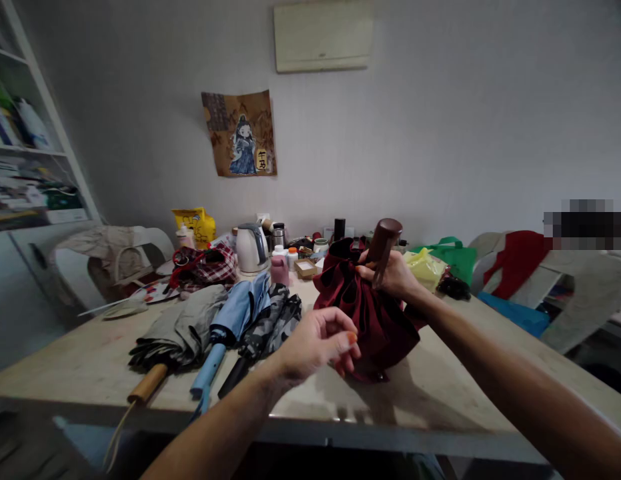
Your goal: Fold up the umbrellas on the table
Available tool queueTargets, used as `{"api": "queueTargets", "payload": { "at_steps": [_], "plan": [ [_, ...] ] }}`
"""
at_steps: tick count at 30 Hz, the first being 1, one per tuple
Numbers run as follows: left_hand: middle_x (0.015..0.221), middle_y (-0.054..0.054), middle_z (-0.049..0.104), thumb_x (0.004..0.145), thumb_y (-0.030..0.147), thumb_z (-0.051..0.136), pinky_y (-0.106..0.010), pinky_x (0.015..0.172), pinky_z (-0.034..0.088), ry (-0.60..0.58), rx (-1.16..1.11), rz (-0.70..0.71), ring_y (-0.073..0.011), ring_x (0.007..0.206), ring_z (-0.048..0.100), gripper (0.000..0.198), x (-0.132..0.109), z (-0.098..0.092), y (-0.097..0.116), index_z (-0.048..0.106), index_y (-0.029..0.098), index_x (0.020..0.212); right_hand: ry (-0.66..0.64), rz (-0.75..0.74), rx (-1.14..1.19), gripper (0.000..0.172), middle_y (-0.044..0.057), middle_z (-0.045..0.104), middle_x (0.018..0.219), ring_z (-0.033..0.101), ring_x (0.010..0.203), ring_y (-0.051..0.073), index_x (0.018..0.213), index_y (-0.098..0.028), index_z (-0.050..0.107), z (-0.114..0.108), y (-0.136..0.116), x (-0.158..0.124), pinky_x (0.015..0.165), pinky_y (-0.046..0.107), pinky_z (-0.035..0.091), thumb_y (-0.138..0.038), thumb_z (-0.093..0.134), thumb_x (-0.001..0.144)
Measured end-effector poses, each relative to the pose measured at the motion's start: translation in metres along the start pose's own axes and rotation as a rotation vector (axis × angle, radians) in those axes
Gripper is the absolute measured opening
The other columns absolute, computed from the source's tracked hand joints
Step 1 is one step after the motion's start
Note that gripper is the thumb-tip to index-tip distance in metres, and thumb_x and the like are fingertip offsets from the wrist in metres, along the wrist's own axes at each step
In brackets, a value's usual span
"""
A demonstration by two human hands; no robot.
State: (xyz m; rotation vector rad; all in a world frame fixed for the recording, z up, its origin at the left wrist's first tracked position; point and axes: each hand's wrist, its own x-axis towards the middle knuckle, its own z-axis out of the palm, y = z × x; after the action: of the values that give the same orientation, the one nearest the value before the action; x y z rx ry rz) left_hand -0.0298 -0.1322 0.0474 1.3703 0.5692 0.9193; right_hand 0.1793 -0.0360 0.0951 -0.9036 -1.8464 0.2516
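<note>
A dark red umbrella (367, 333), loosely folded with baggy pleats, stands handle-up over the table. My right hand (393, 273) is closed around it just below its brown handle (386, 240). In front of the red cloth is my left hand (323, 343), fingers loosely curled and thumb apart, with nothing visible in it. Three folded umbrellas lie to the left: a grey one (183, 323) with a wooden handle, a light blue one (243, 307), and a grey camouflage one (275, 323) with a black handle.
Along the back of the table (70, 360) stand a white kettle (250, 250), a pink bottle (279, 271) and small jars. Plaid cloth (215, 263) lies left. A yellow bag (423, 267) and green bag (455, 257) sit right. Chairs flank both sides.
</note>
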Motion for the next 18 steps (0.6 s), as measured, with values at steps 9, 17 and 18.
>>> {"api": "queueTargets", "payload": {
  "at_steps": [9,17,18],
  "plan": [
    [0.077,-0.009,0.069,0.069,0.056,0.078,-0.02,0.056,0.048,0.018,-0.457,-0.052,-0.0105,0.061,0.062,0.05,-0.013,0.056,-0.006,0.062,0.011,0.085,0.469,-0.387,-0.333,0.013,0.003,0.065,0.084,0.064,0.073,0.017,0.081,-0.022,0.06,0.0,-0.035,-0.024,0.069,0.03,0.054,-0.03,0.07,0.077],
    [0.074,-0.004,0.067,0.076,0.046,0.076,-0.02,0.055,0.044,0.407,-0.134,0.354,-0.0076,0.057,0.055,0.035,-0.013,0.007,0.012,0.065,0.013,0.076,0.661,-0.411,-0.367,0.016,0.003,0.065,0.088,0.065,0.082,0.021,0.085,-0.021,0.061,-0.032,-0.022,-0.045,0.082,0.041,0.054,-0.028,0.072,0.076],
    [0.075,-0.004,0.067,0.071,0.05,0.079,-0.02,0.054,0.044,0.465,-0.154,0.307,-0.0087,0.059,0.055,0.04,-0.007,0.0,0.008,0.065,0.013,0.077,0.684,-0.417,-0.342,0.015,0.003,0.064,0.087,0.065,0.083,0.021,0.085,-0.021,0.061,-0.035,-0.019,-0.046,0.083,0.041,0.054,-0.026,0.072,0.075]
  ]
}}
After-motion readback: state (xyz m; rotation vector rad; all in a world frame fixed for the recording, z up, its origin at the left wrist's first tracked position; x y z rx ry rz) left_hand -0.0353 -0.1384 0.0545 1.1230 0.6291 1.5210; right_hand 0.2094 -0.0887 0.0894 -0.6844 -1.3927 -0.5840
